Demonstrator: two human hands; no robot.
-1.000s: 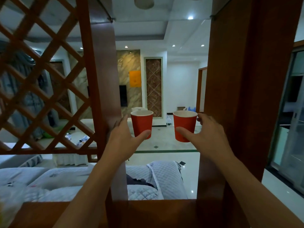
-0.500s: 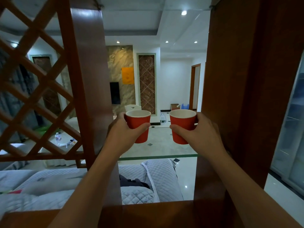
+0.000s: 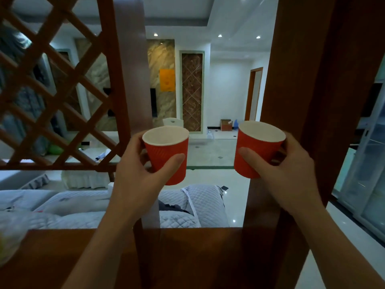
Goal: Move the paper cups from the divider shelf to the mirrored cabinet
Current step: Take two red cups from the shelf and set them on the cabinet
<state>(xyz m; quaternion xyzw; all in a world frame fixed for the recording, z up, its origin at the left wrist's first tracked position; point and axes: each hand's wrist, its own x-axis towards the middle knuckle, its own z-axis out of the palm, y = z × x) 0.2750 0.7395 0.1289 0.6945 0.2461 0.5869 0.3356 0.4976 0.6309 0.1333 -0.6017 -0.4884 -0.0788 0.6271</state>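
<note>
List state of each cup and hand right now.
left cup: upright, lifted clear of the shelf, held, looks empty
right cup: tilted slightly, lifted, held, looks empty
left hand: closed around left cup
right hand: closed around right cup
divider shelf: no cups on its visible part

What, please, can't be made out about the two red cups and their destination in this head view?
- Mirrored cabinet: not identifiable in the head view.
- Left red ribbed paper cup: far side hidden by left hand.
- Right red ribbed paper cup: its base covered by right hand.
- Both cups' bottoms inside: hidden by their walls.
</note>
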